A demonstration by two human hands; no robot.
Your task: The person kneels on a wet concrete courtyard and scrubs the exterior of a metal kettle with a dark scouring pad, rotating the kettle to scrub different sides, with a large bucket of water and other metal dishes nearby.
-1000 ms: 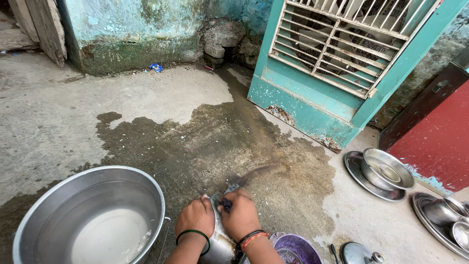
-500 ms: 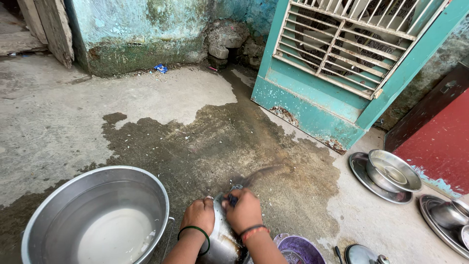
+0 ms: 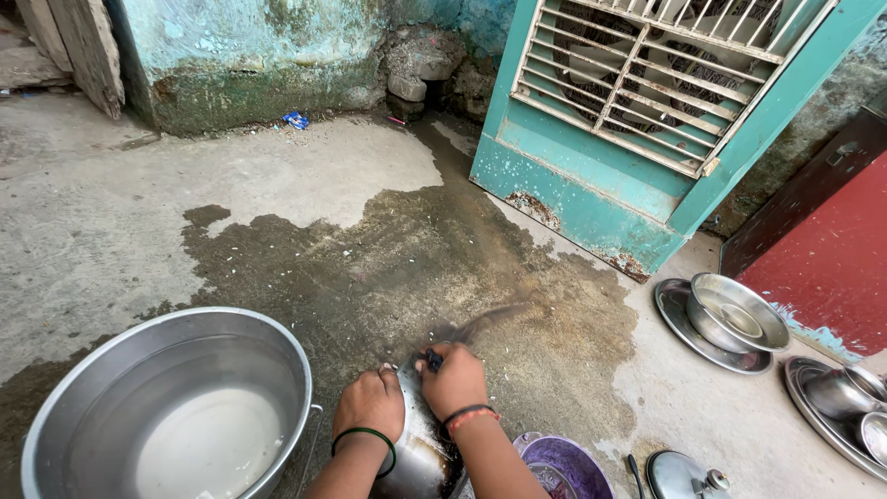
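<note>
My left hand (image 3: 369,405), with a green bangle at the wrist, grips the rim of a steel pot (image 3: 418,448) tilted on its side at the bottom middle of the view. My right hand (image 3: 454,380) presses a dark scrubber (image 3: 431,359) against the upper edge of the pot. Red and black bangles ring the right wrist. Most of the pot is hidden behind both hands and forearms.
A large steel basin (image 3: 166,407) with milky water stands at the lower left. A purple bowl (image 3: 564,467) and a steel lid (image 3: 679,476) lie lower right. Stacked steel plates and bowls (image 3: 730,323) sit at right, near a teal cooler (image 3: 628,129). The concrete floor (image 3: 388,268) is wet.
My right hand with the scrubber has slid a little up along the pot's edge. The left hand keeps its grip. The view shifted slightly.
</note>
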